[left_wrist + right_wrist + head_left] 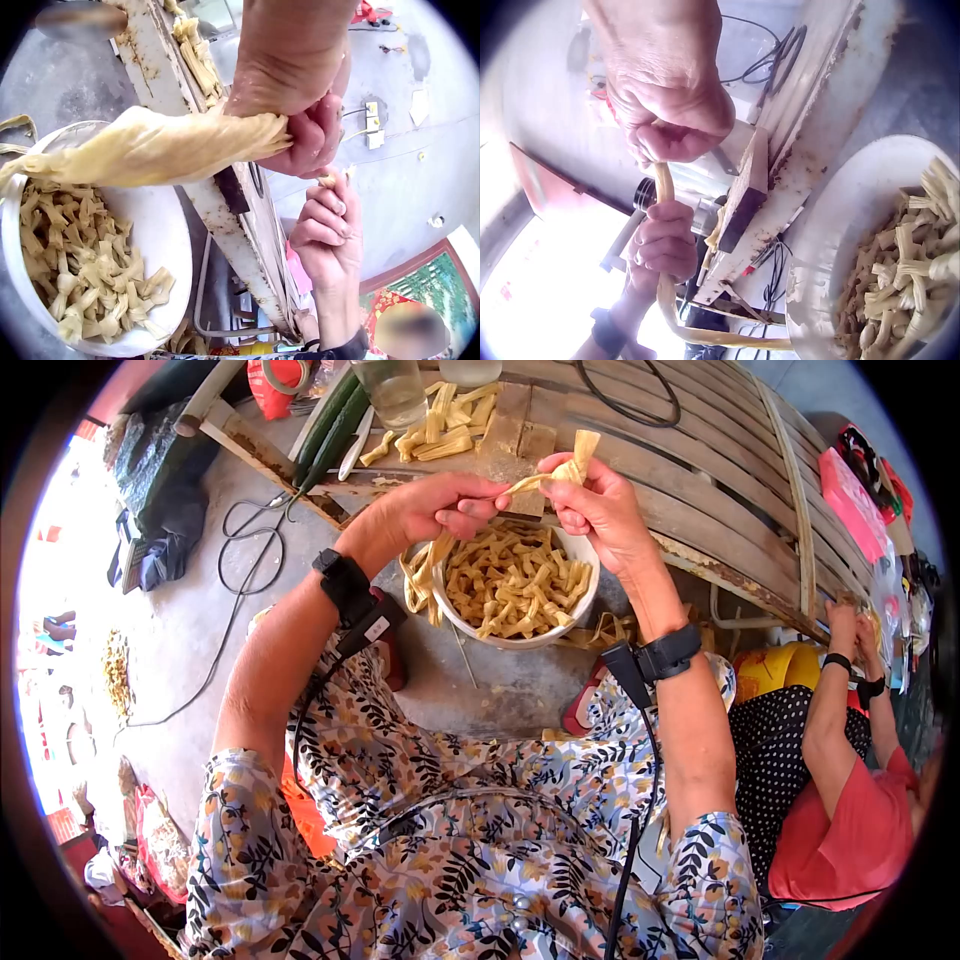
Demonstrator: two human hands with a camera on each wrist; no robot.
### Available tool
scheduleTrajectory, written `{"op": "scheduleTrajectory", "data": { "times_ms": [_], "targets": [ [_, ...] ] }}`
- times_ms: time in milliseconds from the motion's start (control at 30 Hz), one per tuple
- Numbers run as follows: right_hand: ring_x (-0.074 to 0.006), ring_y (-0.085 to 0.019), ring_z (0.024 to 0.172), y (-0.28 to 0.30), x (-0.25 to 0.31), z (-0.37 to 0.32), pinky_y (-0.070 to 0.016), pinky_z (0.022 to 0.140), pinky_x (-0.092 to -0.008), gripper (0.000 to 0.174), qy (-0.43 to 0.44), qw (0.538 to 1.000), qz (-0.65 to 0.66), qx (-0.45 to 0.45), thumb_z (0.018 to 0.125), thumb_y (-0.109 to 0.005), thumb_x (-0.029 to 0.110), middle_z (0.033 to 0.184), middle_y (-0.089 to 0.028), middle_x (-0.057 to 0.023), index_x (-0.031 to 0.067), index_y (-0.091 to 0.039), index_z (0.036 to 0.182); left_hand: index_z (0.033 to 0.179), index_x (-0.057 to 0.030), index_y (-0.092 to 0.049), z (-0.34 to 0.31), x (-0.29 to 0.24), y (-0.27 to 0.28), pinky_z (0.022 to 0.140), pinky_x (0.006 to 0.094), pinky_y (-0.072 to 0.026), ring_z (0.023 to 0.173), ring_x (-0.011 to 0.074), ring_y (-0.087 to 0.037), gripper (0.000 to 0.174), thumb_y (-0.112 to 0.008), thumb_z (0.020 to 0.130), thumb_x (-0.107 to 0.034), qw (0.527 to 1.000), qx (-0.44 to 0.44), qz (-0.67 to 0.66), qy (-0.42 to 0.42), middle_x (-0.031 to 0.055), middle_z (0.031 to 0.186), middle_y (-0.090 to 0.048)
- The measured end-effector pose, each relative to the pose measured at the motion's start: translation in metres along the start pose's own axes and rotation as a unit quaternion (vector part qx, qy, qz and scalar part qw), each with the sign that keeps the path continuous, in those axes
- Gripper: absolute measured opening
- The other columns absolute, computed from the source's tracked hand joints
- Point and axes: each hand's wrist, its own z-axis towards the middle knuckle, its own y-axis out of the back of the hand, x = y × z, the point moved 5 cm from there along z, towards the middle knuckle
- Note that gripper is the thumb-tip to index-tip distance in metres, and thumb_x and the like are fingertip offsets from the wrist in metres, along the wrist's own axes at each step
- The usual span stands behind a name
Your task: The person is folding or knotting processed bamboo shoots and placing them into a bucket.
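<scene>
A pale yellow tofu-skin strip [523,485] is stretched between both hands over a white bowl [515,644]. My left hand [445,505] pinches it, and a long tail hangs from that hand toward the bowl's left rim, broad and folded in the left wrist view. My right hand [610,510] grips the strip's knotted part [572,468], with a short end sticking up past the fingers. In the right wrist view the taut strip [662,182] runs between the two fists. Many tofu-skin knots [515,580] fill the bowl.
A slatted wooden bench [690,480] with a rusty frame stands beyond the bowl. On it lie more tofu-skin pieces [450,430], a glass [392,395] and cucumbers [335,430]. A black cable [235,585] crosses the floor. Another person [840,820] sits at right near a yellow bucket [780,668].
</scene>
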Motion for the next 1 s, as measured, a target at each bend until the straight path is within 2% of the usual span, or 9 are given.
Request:
{"op": "scheduleTrajectory", "data": {
  "times_ms": [100, 200, 267, 300, 333, 433, 467, 667, 1000],
  "targets": [
    [-0.0002, -0.036, 0.045, 0.005, -0.004, 0.005, -0.0264, 0.039, -0.0150, 0.012, 0.009, 0.999, 0.044, -0.028, 0.076, -0.062, 0.005, 0.061, -0.048, 0.0024, 0.0019, -0.059, 0.087, 0.084, -0.0037, -0.047, 0.002, -0.004, -0.001, 0.031, 0.0142, -0.0157, 0.034, -0.0001, -0.021, 0.021, -0.041, 0.092, -0.022, 0.999, -0.015, -0.013, -0.037, -0.0085, 0.050, -0.028],
    [-0.0007, -0.035, 0.044, 0.007, 0.005, 0.005, -0.0262, 0.040, -0.0152, 0.011, 0.008, 0.994, 0.087, -0.070, 0.076, -0.063, 0.004, 0.059, -0.047, 0.0025, 0.0005, -0.058, 0.085, 0.083, -0.0040, -0.048, 0.002, -0.017, -0.003, 0.032, 0.0147, -0.0157, 0.036, -0.0002, -0.021, 0.021, -0.044, 0.091, -0.023, 0.997, 0.003, 0.038, -0.062, -0.0089, 0.050, -0.028],
    [-0.0007, -0.035, 0.044, 0.009, 0.007, 0.010, -0.0260, 0.040, -0.0151, 0.011, 0.017, 0.992, 0.092, -0.080, 0.076, -0.063, 0.005, 0.060, -0.047, 0.0024, 0.0009, -0.058, 0.084, 0.080, -0.0042, -0.050, 0.004, -0.030, -0.002, 0.033, 0.0160, -0.0163, 0.036, 0.0000, -0.020, 0.024, -0.046, 0.090, -0.025, 0.986, -0.043, 0.122, -0.106, -0.0093, 0.050, -0.029],
    [-0.0008, -0.034, 0.044, 0.011, 0.009, 0.013, -0.0260, 0.040, -0.0150, 0.011, 0.022, 0.992, 0.093, -0.085, 0.076, -0.063, 0.005, 0.060, -0.048, 0.0024, 0.0011, -0.058, 0.084, 0.078, -0.0043, -0.051, 0.004, -0.038, -0.001, 0.033, 0.0167, -0.0166, 0.036, 0.0001, -0.020, 0.025, -0.047, 0.090, -0.026, 0.976, -0.065, 0.164, -0.129, -0.0095, 0.049, -0.029],
    [-0.0015, -0.037, 0.045, 0.014, 0.006, 0.019, -0.0279, 0.040, -0.0151, 0.011, 0.028, 0.992, 0.083, -0.086, 0.076, -0.063, 0.007, 0.062, -0.049, 0.0014, 0.0013, -0.058, 0.084, 0.078, -0.0029, -0.056, 0.003, -0.046, 0.003, 0.038, 0.0166, -0.0229, 0.042, 0.0009, -0.029, 0.026, -0.048, 0.089, -0.025, 0.963, -0.081, 0.210, -0.152, -0.0083, 0.053, -0.037],
    [-0.0031, -0.041, 0.048, 0.016, 0.005, 0.035, -0.0310, 0.040, -0.0159, 0.011, 0.034, 0.992, 0.048, -0.110, 0.078, -0.063, 0.009, 0.064, -0.051, -0.0001, 0.0017, -0.057, 0.083, 0.083, -0.0010, -0.060, 0.000, -0.061, 0.011, 0.045, 0.0161, -0.0301, 0.050, 0.0022, -0.038, 0.023, -0.049, 0.088, -0.021, 0.889, -0.180, 0.345, -0.241, -0.0057, 0.059, -0.045],
    [-0.0036, -0.042, 0.049, 0.016, 0.003, 0.041, -0.0322, 0.040, -0.0161, 0.011, 0.033, 0.991, 0.053, -0.116, 0.078, -0.063, 0.010, 0.064, -0.051, -0.0005, 0.0018, -0.057, 0.082, 0.087, 0.0007, -0.061, -0.002, -0.066, 0.016, 0.051, 0.0162, -0.0339, 0.057, 0.0029, -0.041, 0.021, -0.050, 0.087, -0.017, 0.873, -0.205, 0.374, -0.237, -0.0040, 0.064, -0.049],
    [-0.0052, -0.045, 0.049, 0.023, -0.002, 0.066, -0.0364, 0.041, -0.0166, 0.014, 0.043, 0.984, 0.065, -0.160, 0.078, -0.064, 0.014, 0.065, -0.054, -0.0028, 0.0028, -0.055, 0.076, 0.081, 0.0002, -0.062, 0.009, -0.080, 0.026, 0.048, 0.0175, -0.0340, 0.052, 0.0032, -0.040, 0.020, -0.054, 0.085, -0.018, 0.789, -0.313, 0.428, -0.310, -0.0040, 0.060, -0.048],
    [-0.0057, -0.045, 0.048, 0.031, -0.006, 0.075, -0.0362, 0.040, -0.0174, 0.015, 0.055, 0.979, 0.087, -0.178, 0.078, -0.064, 0.012, 0.064, -0.054, -0.0037, 0.0021, -0.055, 0.073, 0.079, -0.0024, -0.063, 0.018, -0.086, 0.031, 0.048, 0.0184, -0.0357, 0.053, 0.0030, -0.040, 0.019, -0.055, 0.083, -0.019, 0.759, -0.360, 0.441, -0.317, -0.0044, 0.059, -0.047]
  ]
}}
